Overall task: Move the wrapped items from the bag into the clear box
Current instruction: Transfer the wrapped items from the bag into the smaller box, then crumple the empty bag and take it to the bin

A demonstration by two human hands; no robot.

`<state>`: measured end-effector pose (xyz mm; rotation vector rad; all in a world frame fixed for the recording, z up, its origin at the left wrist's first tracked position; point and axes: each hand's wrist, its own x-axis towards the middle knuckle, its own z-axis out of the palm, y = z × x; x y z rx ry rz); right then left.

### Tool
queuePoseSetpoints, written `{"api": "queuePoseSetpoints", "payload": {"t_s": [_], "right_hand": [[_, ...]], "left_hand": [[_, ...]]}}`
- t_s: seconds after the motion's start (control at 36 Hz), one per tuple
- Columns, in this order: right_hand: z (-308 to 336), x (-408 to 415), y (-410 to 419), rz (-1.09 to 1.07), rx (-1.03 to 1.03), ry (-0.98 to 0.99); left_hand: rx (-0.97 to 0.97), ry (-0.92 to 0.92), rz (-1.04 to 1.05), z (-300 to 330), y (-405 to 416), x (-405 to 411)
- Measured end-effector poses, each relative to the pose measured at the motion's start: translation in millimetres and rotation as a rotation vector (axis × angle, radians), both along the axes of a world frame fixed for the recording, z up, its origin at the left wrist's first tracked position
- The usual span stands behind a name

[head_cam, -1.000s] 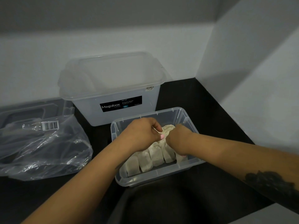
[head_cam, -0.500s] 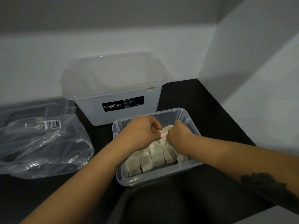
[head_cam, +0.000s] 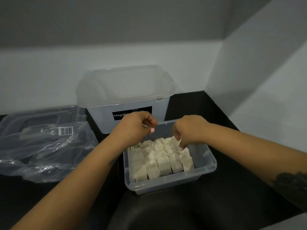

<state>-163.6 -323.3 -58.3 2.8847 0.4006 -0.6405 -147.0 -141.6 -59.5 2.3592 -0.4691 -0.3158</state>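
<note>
Two hands hover over the small clear box (head_cam: pixel 206 170), which sits on the dark counter (head_cam: pixel 224 196) just in front of the person. The wrapped items (head_cam: pixel 159 160), pale and blocky, stand packed in close rows inside it, filling the left and middle of the box, with a strip of bare floor along its right wall. The left hand (head_cam: pixel 136 127) is raised above the box's far left corner with its fingers curled in; whether anything is pinched between them cannot be told. The right hand (head_cam: pixel 189 130) reaches down over the far right of the rows, fingers curled, one fingertip touching the top of a wrapped item at the right end; a firm grasp cannot be made out. Behind the small box, close to it, stands a larger translucent tub (head_cam: pixel 126 92) with a black label, partly hidden by the left hand. Well to the left lies the crumpled clear bag (head_cam: pixel 41 151) with a barcode sticker, resting partly over a flat clear lid (head_cam: pixel 33 115). Grey walls (head_cam: pixel 249 80) close in the corner behind and to the right.
</note>
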Motion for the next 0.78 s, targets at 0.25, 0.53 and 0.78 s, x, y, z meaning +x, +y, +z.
{"api": "queuePoseSetpoints", "payload": {"t_s": [0.25, 0.53, 0.78], "right_hand": [[47, 1, 26, -0.103, 0.282, -0.144], [67, -15, 126, -0.022, 0.503, -0.158], [50, -16, 238, 0.255, 0.337, -0.253]], "left_hand": [[-0.076, -0.173, 0.132, 30, 63, -12], [0.08, -0.351, 0.367, 62, 193, -20], [0.248, -0.108, 0.229, 58, 295, -21]]}}
